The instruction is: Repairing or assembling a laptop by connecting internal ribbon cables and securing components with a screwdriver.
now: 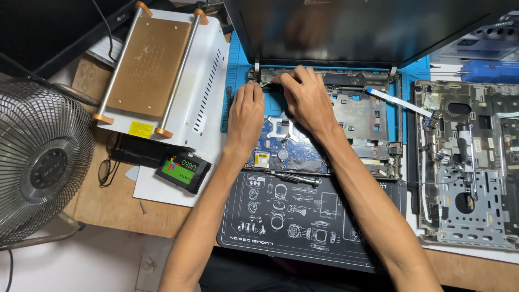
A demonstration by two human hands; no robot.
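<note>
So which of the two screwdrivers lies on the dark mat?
The dark knurled screwdriver lying crosswise at the dark mat's top edge, just below the opened laptop. The other screwdriver rests on the separate chassis at right.

An electronics repair workshop, seen from above. A wooden workbench (108, 208) is crowded with repair gear: an opened black laptop (346, 116) with its blue circuit board exposed lies on a blue silicone work mat (238, 65), above a dark grey mat printed with white part diagrams (303, 216). At the bench's left edge stands a white heating plate with a copper-coloured top (162, 70); at its right edge rests a stripped grey laptop chassis (467, 162). A wire-caged fan (40, 162) stands at the left.
</note>
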